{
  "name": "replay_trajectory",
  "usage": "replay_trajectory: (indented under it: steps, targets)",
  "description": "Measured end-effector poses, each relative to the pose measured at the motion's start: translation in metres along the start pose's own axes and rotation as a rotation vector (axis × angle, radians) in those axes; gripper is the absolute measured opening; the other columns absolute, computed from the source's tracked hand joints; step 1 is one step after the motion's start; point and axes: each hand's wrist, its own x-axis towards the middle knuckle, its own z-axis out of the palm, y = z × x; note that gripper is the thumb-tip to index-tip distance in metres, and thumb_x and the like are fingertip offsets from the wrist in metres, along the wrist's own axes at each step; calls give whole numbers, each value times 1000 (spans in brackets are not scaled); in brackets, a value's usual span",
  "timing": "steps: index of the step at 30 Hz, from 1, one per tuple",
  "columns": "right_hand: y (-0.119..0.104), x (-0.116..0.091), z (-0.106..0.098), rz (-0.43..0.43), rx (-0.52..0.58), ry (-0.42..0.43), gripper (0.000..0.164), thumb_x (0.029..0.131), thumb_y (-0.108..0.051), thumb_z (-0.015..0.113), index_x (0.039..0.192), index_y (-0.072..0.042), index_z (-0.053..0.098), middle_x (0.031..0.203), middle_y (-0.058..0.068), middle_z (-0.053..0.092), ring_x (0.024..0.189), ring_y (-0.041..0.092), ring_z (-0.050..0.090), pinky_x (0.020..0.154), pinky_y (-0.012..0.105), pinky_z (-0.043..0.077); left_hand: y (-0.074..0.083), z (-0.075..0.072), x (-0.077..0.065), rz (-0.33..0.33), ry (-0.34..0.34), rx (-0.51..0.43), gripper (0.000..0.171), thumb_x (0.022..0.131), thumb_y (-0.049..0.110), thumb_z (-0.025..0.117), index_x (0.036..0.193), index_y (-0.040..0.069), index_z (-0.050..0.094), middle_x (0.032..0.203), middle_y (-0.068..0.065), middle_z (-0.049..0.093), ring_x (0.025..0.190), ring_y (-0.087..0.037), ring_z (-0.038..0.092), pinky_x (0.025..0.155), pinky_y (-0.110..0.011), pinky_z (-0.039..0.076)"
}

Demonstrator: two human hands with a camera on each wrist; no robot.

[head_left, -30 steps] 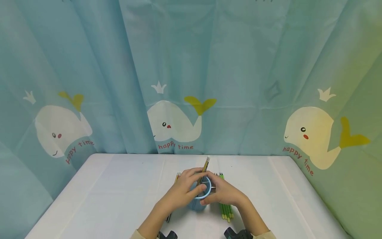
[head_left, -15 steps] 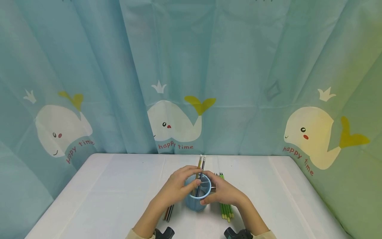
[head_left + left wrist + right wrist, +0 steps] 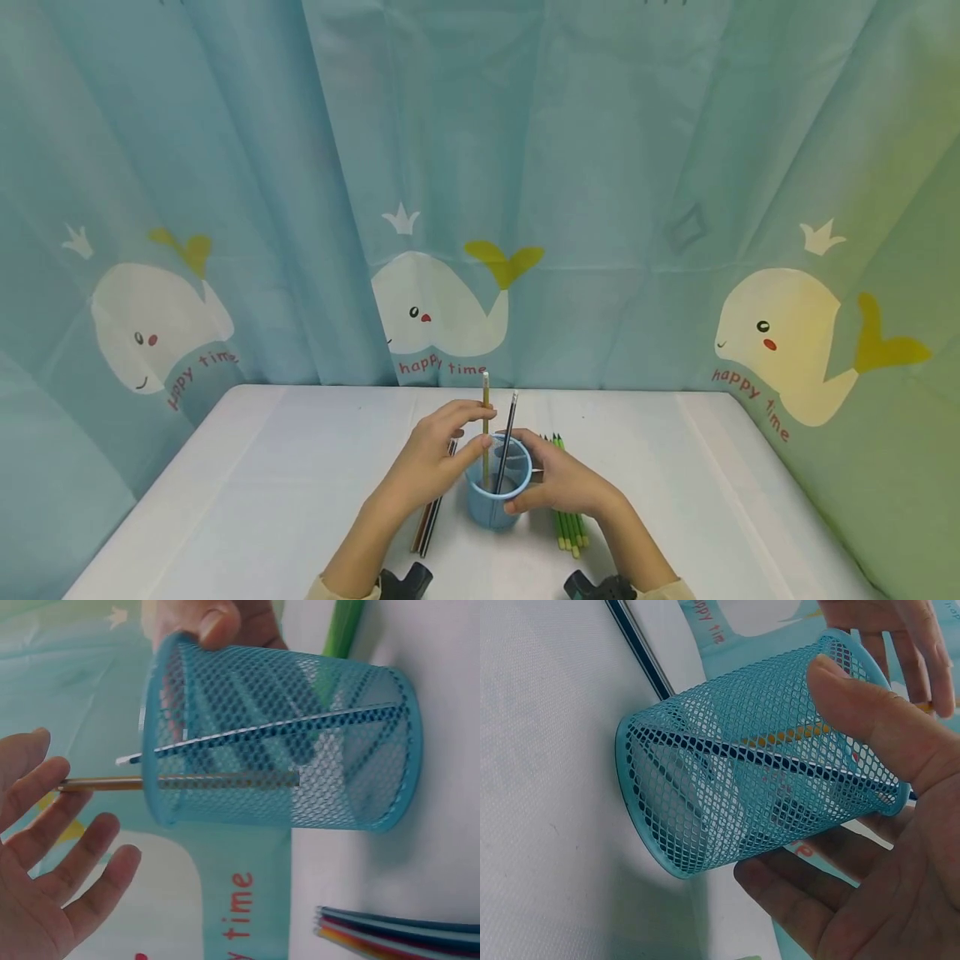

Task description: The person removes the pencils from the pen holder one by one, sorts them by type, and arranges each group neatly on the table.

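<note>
A light blue wire-mesh pencil cup [image 3: 491, 512] stands upright on the white table. My right hand [image 3: 566, 479] grips its right side, thumb near the rim, fingers behind. My left hand [image 3: 442, 446] is at the upper left of the cup and pinches a gold pencil [image 3: 486, 400] between thumb and fingertip. In the left wrist view the lower end of this gold pencil [image 3: 105, 784] hangs inside the cup, above its bottom; the other left fingers are spread. A dark pencil [image 3: 509, 429] leans untouched inside the cup, its top sticking out beyond the rim.
Several dark and striped pencils [image 3: 427, 527] lie on the table left of the cup, partly under my left forearm. To the right lies a bunch of green pencils [image 3: 567, 532], partly covered by my right hand. A whale-print curtain [image 3: 622, 208] hangs behind the table [image 3: 247, 500].
My left hand has moved left and up from over the cup, drawing the gold pencil higher and upright. The dark pencil now leans free of that hand. My right hand keeps its hold.
</note>
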Motion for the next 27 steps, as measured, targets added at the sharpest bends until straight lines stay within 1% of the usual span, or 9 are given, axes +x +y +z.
replay_trajectory:
  steps: [4,6,11,14,19,24,27]
  targets:
    - [1,0,2,12,-5,11,88,74,-15,87,147,-10,38,134,15,58,122,30,57,105,52,48,2,-5,-1,-4,18,-20,30,98,30,65,127,23,66,132,10,61,124,-13,58,91,-37,58]
    - [2,-1,3,23,-9,14,89,74,-16,87,147,-10,38,135,15,58,123,29,57,105,52,48,3,-8,-2,3,31,-33,30,97,29,66,126,21,66,131,10,62,124,-14,58,91,-37,58]
    - [1,0,1,24,-17,19,89,74,-16,87,147,-9,37,135,18,56,124,31,56,105,52,48,8,-16,-1,41,69,-27,32,97,29,66,126,17,66,131,8,62,123,-14,58,90,-36,59]
    - [0,0,-1,27,-26,26,90,74,-17,87,148,-9,37,137,18,55,126,34,54,105,52,48,12,-21,1,68,90,-14,32,97,29,66,127,18,65,130,8,63,120,-13,60,90,-36,59]
    - [-1,0,-2,29,-25,30,90,74,-17,87,148,-9,37,137,18,55,126,35,53,105,54,48,16,-27,1,112,135,-54,31,97,21,66,128,19,64,127,6,64,115,-14,63,89,-36,59]
    - [1,1,-1,19,-13,22,88,74,-16,87,147,-9,38,135,17,56,124,33,55,104,52,48,20,-30,-1,167,208,-120,31,95,10,68,125,17,64,122,1,65,108,-18,65,86,-34,60]
    - [2,1,0,15,-17,19,88,74,-16,87,147,-9,38,134,16,57,124,32,56,105,52,48,24,-32,-3,196,242,-137,33,92,4,69,124,15,65,120,-2,66,104,-20,66,84,-33,60]
